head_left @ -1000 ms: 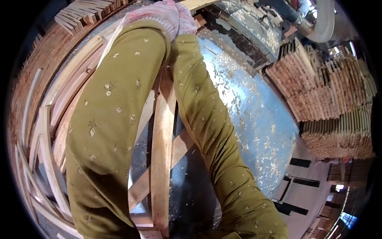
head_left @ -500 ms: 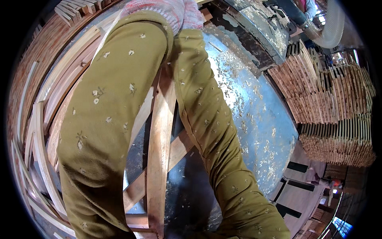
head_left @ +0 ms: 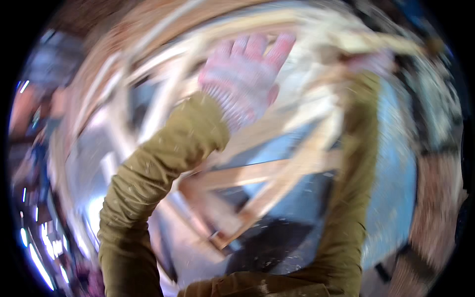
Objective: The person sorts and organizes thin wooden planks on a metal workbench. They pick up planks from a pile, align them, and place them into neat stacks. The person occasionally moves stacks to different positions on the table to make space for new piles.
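My two gloved hands were side by side at the top of my view half a second ago; now they are well apart. My left hand (head_left: 242, 76) has come away, back up, fingers spread and thumb out to the side, wide open with nothing visible in it. It is over the loose wooden strips, though whether it touches any I can't say. My right hand (head_left: 373, 62) is at the upper right, just beside a pale wooden strip (head_left: 381, 43) that runs across above it. Blur smears that corner, so I can't tell how far its fingers are closed or whether they grip the strip. My view has swung too, bringing the crossed wooden slats (head_left: 264, 198) on the blue surface (head_left: 393, 198) between my forearms. As I judge it, my left hand is free, leaving only my right near that strip.
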`<action>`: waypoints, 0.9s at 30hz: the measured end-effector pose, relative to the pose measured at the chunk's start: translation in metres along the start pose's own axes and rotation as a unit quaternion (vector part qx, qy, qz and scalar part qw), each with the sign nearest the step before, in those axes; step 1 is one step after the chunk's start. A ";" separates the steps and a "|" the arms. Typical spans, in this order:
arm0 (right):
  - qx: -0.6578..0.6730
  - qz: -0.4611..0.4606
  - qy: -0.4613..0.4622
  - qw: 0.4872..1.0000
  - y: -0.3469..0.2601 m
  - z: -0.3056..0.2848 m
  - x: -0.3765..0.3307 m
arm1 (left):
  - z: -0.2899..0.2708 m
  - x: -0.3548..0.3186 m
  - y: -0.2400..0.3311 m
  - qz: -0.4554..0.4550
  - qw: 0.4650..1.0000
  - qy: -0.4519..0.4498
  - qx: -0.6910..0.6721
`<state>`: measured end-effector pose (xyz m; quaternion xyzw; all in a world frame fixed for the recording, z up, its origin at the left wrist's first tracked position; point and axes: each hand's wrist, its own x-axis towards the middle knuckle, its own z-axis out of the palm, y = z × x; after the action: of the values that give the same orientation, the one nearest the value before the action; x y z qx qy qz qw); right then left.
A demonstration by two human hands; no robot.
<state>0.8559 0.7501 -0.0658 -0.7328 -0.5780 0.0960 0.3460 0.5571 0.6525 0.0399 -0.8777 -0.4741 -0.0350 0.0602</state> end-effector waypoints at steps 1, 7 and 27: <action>-0.019 0.010 0.012 1.000 0.015 -0.020 0.000 | -0.006 -0.045 -0.040 -0.014 0.998 0.056 0.021; -0.163 -0.058 0.074 0.982 -0.023 -0.014 -0.026 | -0.058 -0.355 -0.229 -0.552 0.827 0.037 0.097; -0.182 -0.109 -0.196 0.957 -0.398 0.045 -0.511 | -0.009 -0.643 -0.037 -0.377 0.642 0.083 -0.663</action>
<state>0.3613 0.3380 0.0142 -0.6826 -0.7186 0.0930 0.0950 0.1733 0.1385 -0.0243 -0.4212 -0.6072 -0.4319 -0.5171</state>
